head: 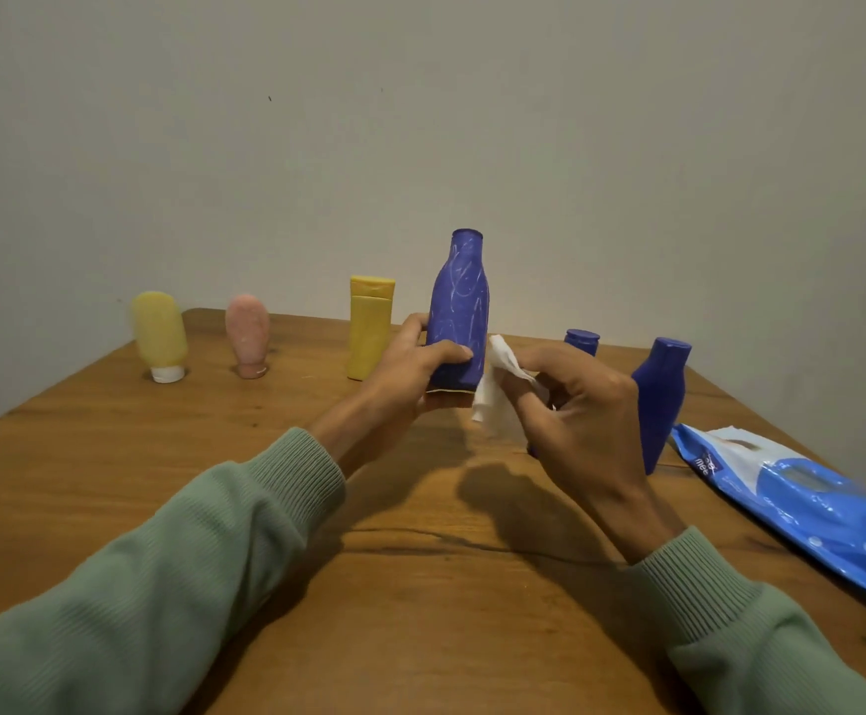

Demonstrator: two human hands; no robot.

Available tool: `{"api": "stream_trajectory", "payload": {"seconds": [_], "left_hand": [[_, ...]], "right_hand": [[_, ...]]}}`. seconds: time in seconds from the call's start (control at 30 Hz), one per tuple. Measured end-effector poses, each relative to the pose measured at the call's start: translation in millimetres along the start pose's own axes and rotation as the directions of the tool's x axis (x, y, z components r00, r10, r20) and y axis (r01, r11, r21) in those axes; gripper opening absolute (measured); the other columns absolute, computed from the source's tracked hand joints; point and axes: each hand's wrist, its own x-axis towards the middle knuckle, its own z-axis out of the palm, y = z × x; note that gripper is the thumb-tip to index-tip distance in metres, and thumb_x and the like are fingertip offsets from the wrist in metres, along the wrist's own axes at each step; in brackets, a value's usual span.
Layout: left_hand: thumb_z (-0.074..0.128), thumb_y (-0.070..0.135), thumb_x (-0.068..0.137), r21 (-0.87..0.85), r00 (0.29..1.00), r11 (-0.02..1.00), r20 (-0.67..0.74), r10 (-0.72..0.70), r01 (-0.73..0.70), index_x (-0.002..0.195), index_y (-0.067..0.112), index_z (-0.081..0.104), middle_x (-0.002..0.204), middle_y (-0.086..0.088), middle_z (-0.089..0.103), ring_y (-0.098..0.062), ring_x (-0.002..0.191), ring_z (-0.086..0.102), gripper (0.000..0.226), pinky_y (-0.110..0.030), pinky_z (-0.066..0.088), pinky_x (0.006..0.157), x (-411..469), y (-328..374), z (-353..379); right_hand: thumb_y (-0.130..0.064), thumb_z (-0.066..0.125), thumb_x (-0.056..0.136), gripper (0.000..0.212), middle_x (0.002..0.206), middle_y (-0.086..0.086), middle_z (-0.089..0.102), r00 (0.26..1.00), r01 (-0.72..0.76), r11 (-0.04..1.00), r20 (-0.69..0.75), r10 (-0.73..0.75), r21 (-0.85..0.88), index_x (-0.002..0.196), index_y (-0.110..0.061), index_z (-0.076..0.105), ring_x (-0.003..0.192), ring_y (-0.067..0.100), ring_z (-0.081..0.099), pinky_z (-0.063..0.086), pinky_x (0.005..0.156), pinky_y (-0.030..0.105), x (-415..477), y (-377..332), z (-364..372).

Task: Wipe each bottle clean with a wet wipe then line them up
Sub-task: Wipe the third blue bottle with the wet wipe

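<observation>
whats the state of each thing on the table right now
marked blue bottle, upright, held by left hand
wet wipe, crumpled, pinched in right hand at that bottle's side
yellow tube, standing on its white cap
pink tube, standing on its cap
yellow bottle, upright, cap on
plain blue bottle, upright
small blue bottle, partly hidden
wipes pack, lying flat

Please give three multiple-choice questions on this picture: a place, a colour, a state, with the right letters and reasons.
1. Where lies the wipes pack? A. table's right side B. table's left side C. on the floor
2. Colour of the bottle in the left hand? A. pink B. yellow C. blue
3. The right hand: A. lies flat B. pinches a white wipe C. grips a cap
1 A, it lies by the right sleeve; 2 C, blue with white scribbles; 3 B, the wipe hangs from its fingers.
</observation>
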Motion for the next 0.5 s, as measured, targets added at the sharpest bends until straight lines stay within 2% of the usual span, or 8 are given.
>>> {"api": "stream_trajectory", "payload": {"seconds": [0.13, 0.27, 0.37, 0.5], "left_hand": [[0.055, 0.012, 0.092, -0.160, 1.000, 0.987, 0.012, -0.002, 0.003, 0.130, 0.019, 0.041, 0.119, -0.010, 0.054, -0.024, 0.093, 0.063, 0.042, -0.028, 0.057, 0.064, -30.2, 12.3, -0.5], [0.057, 0.006, 0.085, -0.369, 0.999, 0.929, -0.002, -0.036, 0.032, 0.133, 0.018, 0.043, 0.125, -0.014, 0.055, -0.027, 0.097, 0.062, 0.051, -0.032, 0.057, 0.068, -50.4, 17.2, -1.9], [0.065, 0.006, 0.071, -0.453, 0.999, 0.890, 0.021, -0.048, 0.052, 0.135, 0.014, 0.045, 0.128, -0.018, 0.056, -0.028, 0.098, 0.063, 0.067, -0.037, 0.058, 0.076, -62.1, 14.1, -1.8], [0.069, 0.011, 0.069, -0.501, 0.997, 0.862, 0.049, -0.063, 0.079, 0.137, 0.008, 0.045, 0.124, -0.021, 0.057, -0.029, 0.097, 0.064, 0.071, -0.038, 0.057, 0.078, -74.7, 9.4, 1.4]], "right_hand": [[-0.015, 0.068, 0.085, 0.019, 0.091, -0.014, 0.065, 0.998, -0.058, 0.994, -0.018, 0.060, 0.097, 0.104, -0.020, 0.067, 0.083, 0.002, 0.063, 0.052, 0.065, 0.013, -3.9, -16.1, -0.4], [-0.018, 0.068, 0.085, 0.021, 0.088, -0.026, 0.060, 0.996, -0.085, 0.983, -0.014, 0.088, 0.166, 0.102, -0.029, 0.061, 0.083, 0.001, 0.062, 0.054, 0.063, 0.017, -7.1, -30.2, -1.0], [-0.024, 0.067, 0.085, 0.018, 0.085, -0.023, 0.063, 0.994, -0.103, 0.971, -0.009, 0.107, 0.214, 0.098, -0.035, 0.061, 0.078, 0.005, 0.064, 0.056, 0.061, 0.023, -7.7, -38.7, -3.5], [-0.024, 0.067, 0.085, 0.024, 0.085, -0.025, 0.063, 0.995, -0.099, 0.967, 0.015, 0.098, 0.236, 0.096, -0.042, 0.058, 0.078, 0.004, 0.065, 0.056, 0.062, 0.021, -7.8, -51.3, -5.5]]}}
